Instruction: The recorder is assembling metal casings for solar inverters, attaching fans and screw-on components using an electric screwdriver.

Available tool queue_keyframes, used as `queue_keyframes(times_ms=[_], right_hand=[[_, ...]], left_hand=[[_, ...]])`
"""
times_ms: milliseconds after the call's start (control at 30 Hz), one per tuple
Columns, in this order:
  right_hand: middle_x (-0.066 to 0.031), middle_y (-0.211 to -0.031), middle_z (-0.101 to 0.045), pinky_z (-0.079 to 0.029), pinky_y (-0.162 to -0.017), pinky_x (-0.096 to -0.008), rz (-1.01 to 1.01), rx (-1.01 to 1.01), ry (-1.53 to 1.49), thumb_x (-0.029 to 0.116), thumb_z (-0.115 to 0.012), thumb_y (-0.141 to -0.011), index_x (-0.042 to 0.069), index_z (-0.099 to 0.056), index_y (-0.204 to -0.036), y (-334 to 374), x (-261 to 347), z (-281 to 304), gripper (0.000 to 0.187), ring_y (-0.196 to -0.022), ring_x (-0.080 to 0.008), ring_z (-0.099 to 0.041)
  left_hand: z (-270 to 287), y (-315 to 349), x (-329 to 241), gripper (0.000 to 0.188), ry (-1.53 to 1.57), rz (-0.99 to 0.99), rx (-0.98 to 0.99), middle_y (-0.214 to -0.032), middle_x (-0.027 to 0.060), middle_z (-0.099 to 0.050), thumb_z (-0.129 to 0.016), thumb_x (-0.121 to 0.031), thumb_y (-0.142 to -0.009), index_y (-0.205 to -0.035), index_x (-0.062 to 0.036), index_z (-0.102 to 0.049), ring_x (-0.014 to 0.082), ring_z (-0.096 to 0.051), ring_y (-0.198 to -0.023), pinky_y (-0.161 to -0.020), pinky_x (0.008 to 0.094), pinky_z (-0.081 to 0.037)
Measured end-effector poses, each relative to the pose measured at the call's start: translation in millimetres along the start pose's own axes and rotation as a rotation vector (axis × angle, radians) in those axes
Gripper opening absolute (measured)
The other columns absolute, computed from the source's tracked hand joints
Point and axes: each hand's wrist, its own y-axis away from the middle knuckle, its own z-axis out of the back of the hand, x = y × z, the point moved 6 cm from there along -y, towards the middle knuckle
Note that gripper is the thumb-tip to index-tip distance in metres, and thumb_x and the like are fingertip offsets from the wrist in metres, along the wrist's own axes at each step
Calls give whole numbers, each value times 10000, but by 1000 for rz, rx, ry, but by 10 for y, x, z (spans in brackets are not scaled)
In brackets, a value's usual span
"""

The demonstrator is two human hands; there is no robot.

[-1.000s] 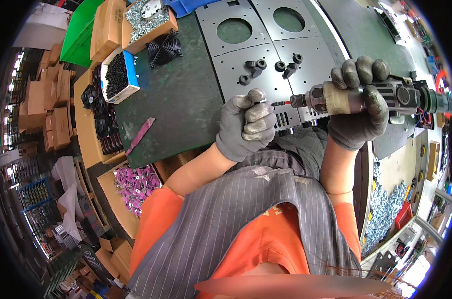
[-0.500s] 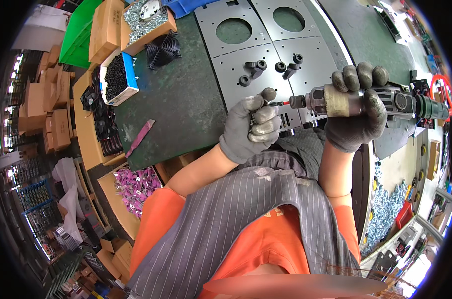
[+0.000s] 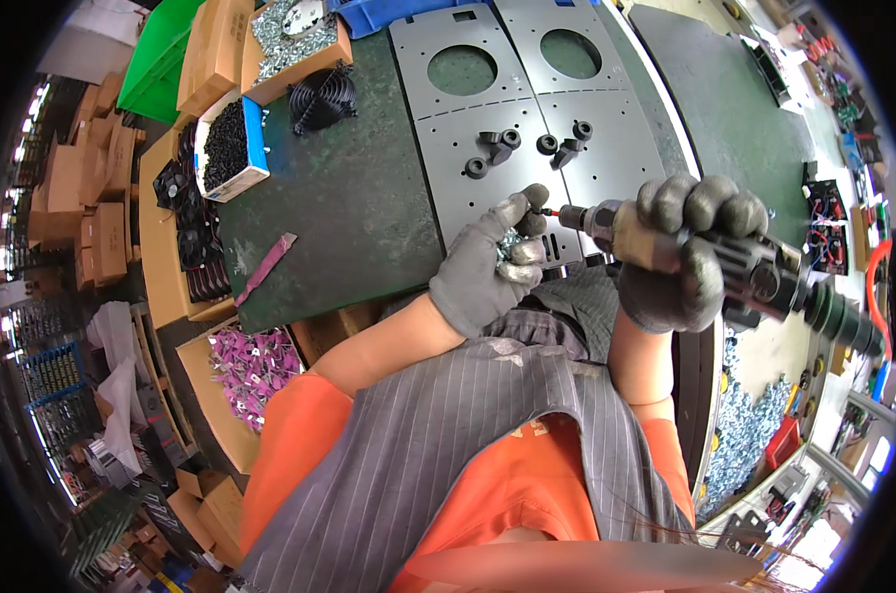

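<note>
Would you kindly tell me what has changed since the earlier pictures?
The power driver now slants, its rear end swung toward the striped apron; the right hand gripping it moved likewise, and slightly left. It was not let go. The left hand stays by the bit; the black parts lie as before on the metal plates.

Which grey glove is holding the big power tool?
The one on the right hand, wrapped around the power tool. The left hand is instead curled beside the tool's tip, around what look like small shiny pieces.
</note>
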Motion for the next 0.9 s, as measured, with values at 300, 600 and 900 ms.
queue_keyframes(times_ms=[300,600,900], right_hand=[[-61,-778,-458,-457,-507,-315,178,452,76,10,-633,-711,95,-407,-921,111,94,-349,320,-593,-181,-519],[-76,-896,-543,-516,-656,-369,156,-52,60,-25,-683,-715,134,-500,-1139,65,172,125,488,-796,-212,-580],[-98,-980,-562,-451,-766,-391,21,-192,27,89,-630,-736,106,-489,-1191,-258,12,427,477,-844,-243,-550]], left_hand=[[-31,55,99,227,113,29,-57,-813,17,-521,-493,-278,-958,-1040,-84,-578,67,-437,-552,-400,167,-345],[-333,243,119,283,-461,25,-128,-828,4,-533,-468,-314,-961,-1104,-85,-552,67,-422,-596,-458,170,-356],[-537,46,-1156,286,-2290,-873,107,-825,55,-653,-602,-204,-858,-1139,-177,-647,185,-606,-687,-622,309,-503]])
